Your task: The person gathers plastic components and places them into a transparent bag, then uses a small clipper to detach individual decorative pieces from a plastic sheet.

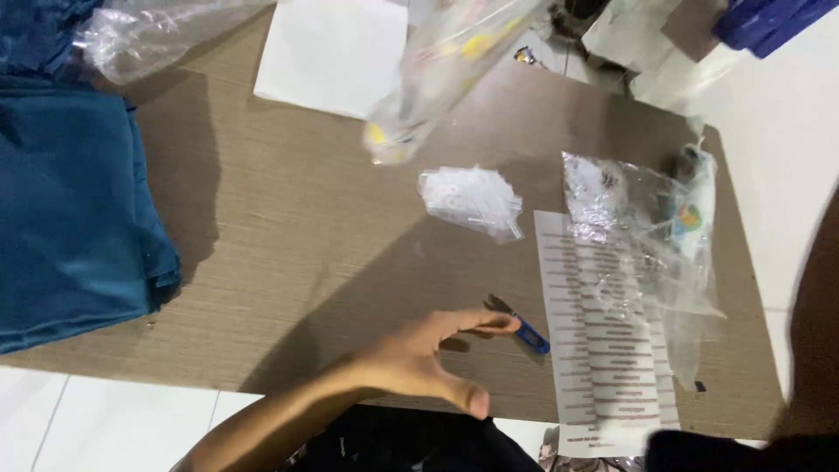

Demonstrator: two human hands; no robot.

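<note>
My left hand (pixel 428 354) reaches to the right over the brown table (pixel 288 253), palm down with fingers spread. Its fingertips touch the dark end of a small blue-handled thread snip (pixel 522 328) lying on the table; the thumb stays well apart, near the front edge. My right hand is not visible. A blurred clear plastic bag with yellow pieces inside (pixel 446 70) hangs in the air above the table's far side; what holds it is out of view.
A small bag of white pieces (pixel 472 201) lies mid-table. A printed label sheet (pixel 603 350) sits under crumpled clear bags (pixel 647 236) at the right. Folded blue fabric (pixel 70 210) fills the left, with white paper (pixel 332 52) at the back.
</note>
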